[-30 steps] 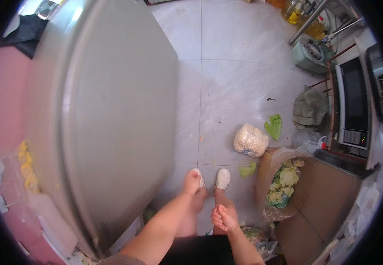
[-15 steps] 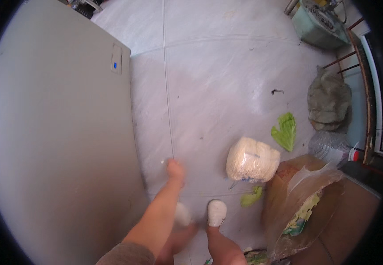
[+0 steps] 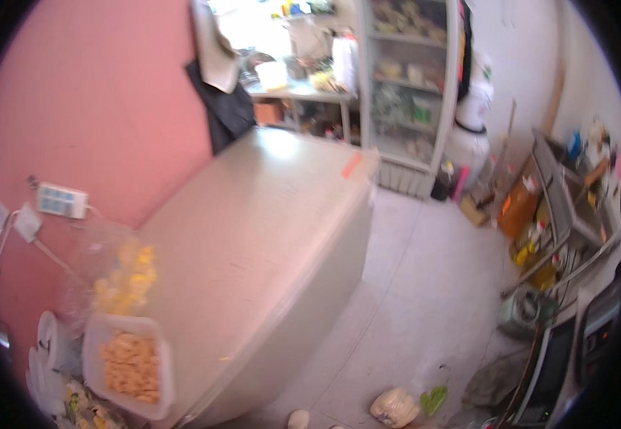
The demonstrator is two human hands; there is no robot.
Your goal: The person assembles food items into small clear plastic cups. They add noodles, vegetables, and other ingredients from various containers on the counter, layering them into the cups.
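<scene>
Neither my left hand nor my right hand shows in the head view. A long chest with a pale flat top (image 3: 253,207) stands against the wall. At its near left end is a white plastic tub (image 3: 165,390) of small tan-brown pieces. Behind the tub lies a clear bag (image 3: 126,279) with yellow pieces in it. On the floor at the bottom, a clear-wrapped pale bundle (image 3: 395,407) rests beside a green leaf (image 3: 434,400). The tip of a white shoe (image 3: 298,419) peeks out near the chest's base.
A glass-door cabinet (image 3: 405,93) stands at the back, with a cluttered work table (image 3: 303,91) to its left. Bottles (image 3: 518,207) and a metal rack (image 3: 561,193) line the right side. A power strip (image 3: 62,201) hangs on the pink wall (image 3: 110,107).
The view has swung up and left from the floor to the whole room. The bare forearm and hand seen reaching low beside the chest have gone out of the picture.
</scene>
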